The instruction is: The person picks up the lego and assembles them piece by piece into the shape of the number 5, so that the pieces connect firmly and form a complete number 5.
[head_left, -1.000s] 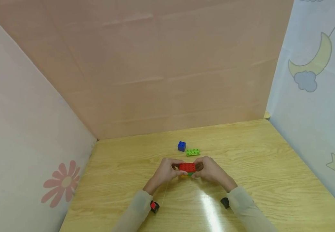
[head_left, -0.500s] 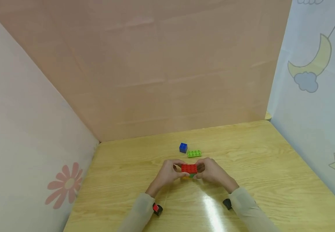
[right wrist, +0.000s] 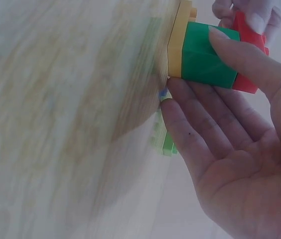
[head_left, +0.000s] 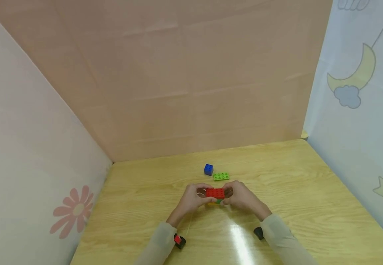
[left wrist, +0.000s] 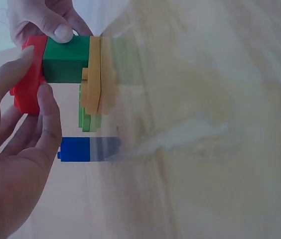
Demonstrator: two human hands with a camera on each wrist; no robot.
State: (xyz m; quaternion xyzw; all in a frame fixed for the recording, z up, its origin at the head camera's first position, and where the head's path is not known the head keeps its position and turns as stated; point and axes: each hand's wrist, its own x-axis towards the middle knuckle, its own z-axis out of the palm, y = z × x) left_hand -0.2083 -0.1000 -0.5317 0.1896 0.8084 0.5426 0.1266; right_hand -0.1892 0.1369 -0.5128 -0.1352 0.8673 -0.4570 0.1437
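A small stack of toy building blocks stands on the table between both hands. It has a red brick [head_left: 215, 193] on top, a green block [left wrist: 67, 60] beneath it and a yellow-orange plate [left wrist: 94, 79] at the bottom. My left hand [head_left: 191, 197] pinches the left end of the red brick between thumb and fingers. On the other side, my right hand [head_left: 242, 197] grips the green block, its thumb on the near face and its fingers behind. In the left wrist view the red brick's left end reaches out past the green block.
Behind the stack lie a light green studded plate [head_left: 221, 176] and a blue brick [head_left: 208, 169]. A brown sheet [head_left: 191, 92] closes off the table's far side. Patterned white panels [head_left: 354, 147] stand at left and right. Each wrist wears a dark strapped device [head_left: 179, 241].
The head view has shifted slightly. Both hands keep their hold on the stack, with hardly any visible movement.
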